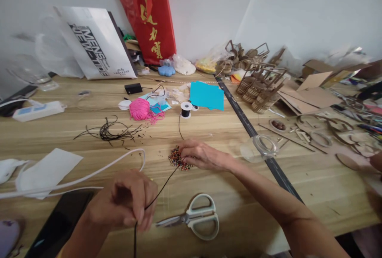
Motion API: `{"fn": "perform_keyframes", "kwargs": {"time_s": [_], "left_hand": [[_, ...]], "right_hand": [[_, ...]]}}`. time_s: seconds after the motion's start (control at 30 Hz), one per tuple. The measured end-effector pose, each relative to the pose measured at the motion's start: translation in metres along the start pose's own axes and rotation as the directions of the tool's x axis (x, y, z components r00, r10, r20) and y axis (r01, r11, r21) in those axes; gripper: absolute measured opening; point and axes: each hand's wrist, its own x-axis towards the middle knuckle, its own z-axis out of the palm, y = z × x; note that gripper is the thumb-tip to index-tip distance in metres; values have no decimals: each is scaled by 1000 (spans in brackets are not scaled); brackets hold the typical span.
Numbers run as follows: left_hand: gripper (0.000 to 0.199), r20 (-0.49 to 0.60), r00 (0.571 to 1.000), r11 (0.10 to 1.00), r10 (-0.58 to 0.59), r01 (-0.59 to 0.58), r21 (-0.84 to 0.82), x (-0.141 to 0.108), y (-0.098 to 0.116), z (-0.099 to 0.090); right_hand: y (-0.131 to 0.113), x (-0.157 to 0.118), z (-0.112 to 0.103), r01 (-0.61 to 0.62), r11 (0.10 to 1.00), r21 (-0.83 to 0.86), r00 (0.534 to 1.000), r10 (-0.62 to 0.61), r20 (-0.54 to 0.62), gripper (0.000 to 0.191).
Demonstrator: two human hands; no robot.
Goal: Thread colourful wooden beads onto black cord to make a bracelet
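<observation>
My left hand [131, 198] is closed, pinching a black cord [164, 186] between thumb and fingers. One length of the cord hangs down below this hand; the other runs up to the right. It meets the fingertips of my right hand [198, 154], which are pinched together over a small heap of multicoloured beads [176, 158]. Whether a bead is also between those fingertips is hidden. Scissors with white handles [203, 217] lie partly spread on the table in front of the heap. Behind it stands a spool of black cord [186, 109], its loose end trailing toward the beads.
Cut black cords [109, 131] and pink yarn [139, 109] lie at left, a white cable [110, 165] and dark phone [59, 226] nearer. Blue sheets [206, 96] lie behind. At right are a clear tape roll [265, 146], small wooden baskets [259, 91] and cardboard [310, 95].
</observation>
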Motion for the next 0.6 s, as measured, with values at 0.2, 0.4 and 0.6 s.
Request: {"fn": "perform_keyframes", "kwargs": {"time_s": [0.2,0.4,0.6], "left_hand": [[10,26,989,939,-148,132,318,9,0,-2],[20,-182,889,797,-421,458,394,12,-33,-12],[27,-499,792,802,-352,530,274,26,-64,-22]], "right_hand": [[9,-37,-15,-232,972,24,942,231,-245,19],[24,-80,-8,-344,939,-7,930,340,-142,19],[17,-97,6,-496,852,-167,850,436,-296,47]]}}
